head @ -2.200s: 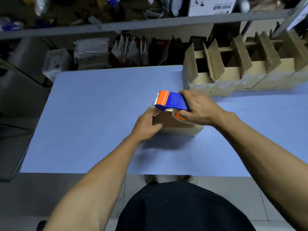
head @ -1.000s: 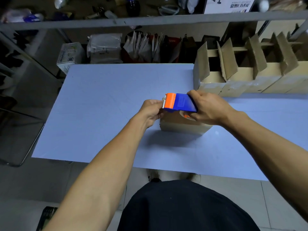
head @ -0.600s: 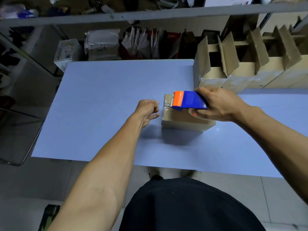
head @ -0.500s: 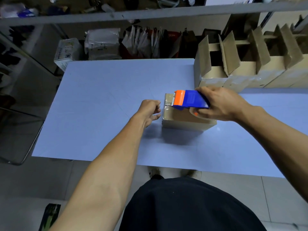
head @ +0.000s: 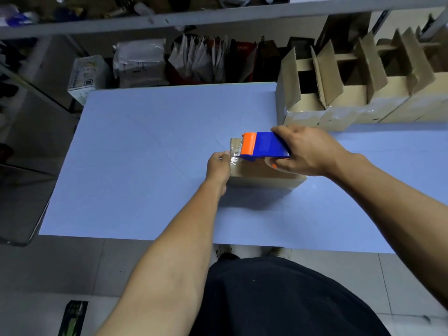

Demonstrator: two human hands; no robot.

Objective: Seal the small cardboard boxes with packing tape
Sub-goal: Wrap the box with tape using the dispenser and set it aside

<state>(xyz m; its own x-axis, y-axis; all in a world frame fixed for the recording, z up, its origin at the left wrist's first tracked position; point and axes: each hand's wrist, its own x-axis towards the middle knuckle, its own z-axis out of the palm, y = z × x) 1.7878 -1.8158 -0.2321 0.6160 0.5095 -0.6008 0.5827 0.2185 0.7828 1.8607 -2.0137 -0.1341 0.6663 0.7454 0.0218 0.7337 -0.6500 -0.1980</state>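
Note:
A small closed cardboard box (head: 264, 177) sits on the pale blue table (head: 145, 154). My right hand (head: 305, 151) grips a blue and orange tape dispenser (head: 264, 146) that lies on the box top, orange end to the left. Clear tape (head: 234, 151) runs from the dispenser over the box's left edge. My left hand (head: 218, 166) is against the box's left side, fingers curled and pressing on the tape end there. The dispenser and my right hand hide most of the box top.
A row of open cardboard boxes (head: 358, 93) with raised flaps stands at the table's back right. Behind the table are bags, packets (head: 201, 59) and a metal shelf rail (head: 218, 15). The table's front edge is near my body.
The dispenser has slid right along the box top, leaving tape on the left end. My left hand drew back briefly, then returned to the box's left side.

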